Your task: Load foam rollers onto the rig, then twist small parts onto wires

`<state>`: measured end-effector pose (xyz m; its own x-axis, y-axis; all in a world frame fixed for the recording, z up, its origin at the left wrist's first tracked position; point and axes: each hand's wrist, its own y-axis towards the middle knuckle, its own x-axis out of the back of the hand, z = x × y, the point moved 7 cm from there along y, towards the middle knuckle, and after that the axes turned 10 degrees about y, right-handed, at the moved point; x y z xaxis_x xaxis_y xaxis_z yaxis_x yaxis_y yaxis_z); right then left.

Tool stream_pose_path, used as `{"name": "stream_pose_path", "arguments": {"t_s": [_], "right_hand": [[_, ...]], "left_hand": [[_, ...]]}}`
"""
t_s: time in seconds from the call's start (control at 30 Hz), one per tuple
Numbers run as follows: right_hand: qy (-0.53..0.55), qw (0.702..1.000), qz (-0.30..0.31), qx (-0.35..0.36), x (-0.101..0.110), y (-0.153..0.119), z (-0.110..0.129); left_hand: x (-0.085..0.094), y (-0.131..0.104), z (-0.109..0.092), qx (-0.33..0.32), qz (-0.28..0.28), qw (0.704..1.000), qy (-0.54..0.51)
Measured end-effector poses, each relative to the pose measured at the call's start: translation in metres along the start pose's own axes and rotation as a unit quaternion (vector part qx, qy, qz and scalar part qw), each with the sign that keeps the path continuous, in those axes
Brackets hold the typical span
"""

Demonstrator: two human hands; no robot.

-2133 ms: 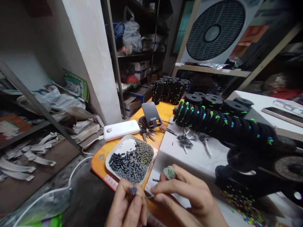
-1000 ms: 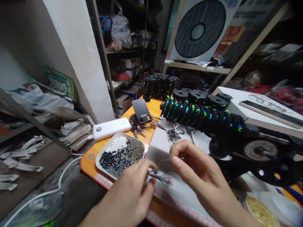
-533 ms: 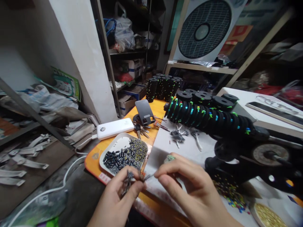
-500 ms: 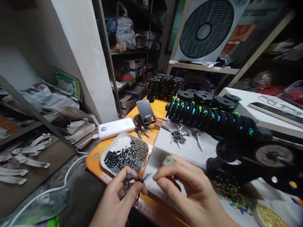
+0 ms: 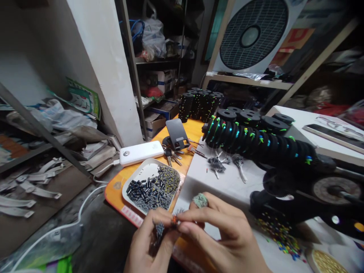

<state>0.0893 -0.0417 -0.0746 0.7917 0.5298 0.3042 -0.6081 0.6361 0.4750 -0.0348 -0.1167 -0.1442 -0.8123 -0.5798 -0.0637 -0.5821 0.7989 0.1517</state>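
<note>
Close to the orange table's front edge, my left hand [image 5: 146, 240] is closed around a small bundle of thin dark strands with grey ends [image 5: 159, 228]. My right hand [image 5: 224, 231] pinches the bundle's far side, beside a bit of orange [image 5: 174, 219]; its fingertips meet those of the left hand. Green wrapping [image 5: 200, 200] covers part of one right finger. Just beyond the left hand is a white tray [image 5: 138, 173] of small dark tubes and grey and yellow pieces. The fingers hide much of the bundle.
Two frayed bundles [image 5: 218, 165] [image 5: 240, 167] lie on the white surface. To the right stands a machine with a black ridged roller [image 5: 256, 140], with coloured beads [image 5: 287, 242] below it. A power bank [image 5: 142, 152], keys [image 5: 173, 156] and phone stand [image 5: 176, 133] sit behind the tray.
My right hand has moved left and its fingertips now pinch the bundle in my left hand. Before, the two hands were apart. The whole view has shifted slightly.
</note>
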Motion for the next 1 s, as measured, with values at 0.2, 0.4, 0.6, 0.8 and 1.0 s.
{"name": "stream_pose_path", "arguments": {"t_s": [0.2,0.4,0.6,0.8,1.0], "right_hand": [[-0.027,1.000,0.005,0.003,-0.005,0.001,0.003],[-0.022,1.000,0.010,0.011,-0.009,-0.002,0.001],[-0.037,0.999,0.013,0.015,-0.012,-0.006,0.005],[-0.012,1.000,0.021,0.017,-0.012,-0.002,0.012],[-0.004,0.997,0.077,0.021,-0.019,-0.004,0.012]], "left_hand": [[0.001,-0.002,-0.004,-0.091,0.023,0.991,0.092],[0.005,-0.004,0.006,-0.079,0.034,0.992,0.095],[0.006,-0.007,0.017,0.020,0.005,0.999,0.040],[-0.006,-0.014,0.020,0.254,0.074,0.947,-0.184],[0.003,-0.022,0.023,0.263,0.109,0.951,-0.118]]}}
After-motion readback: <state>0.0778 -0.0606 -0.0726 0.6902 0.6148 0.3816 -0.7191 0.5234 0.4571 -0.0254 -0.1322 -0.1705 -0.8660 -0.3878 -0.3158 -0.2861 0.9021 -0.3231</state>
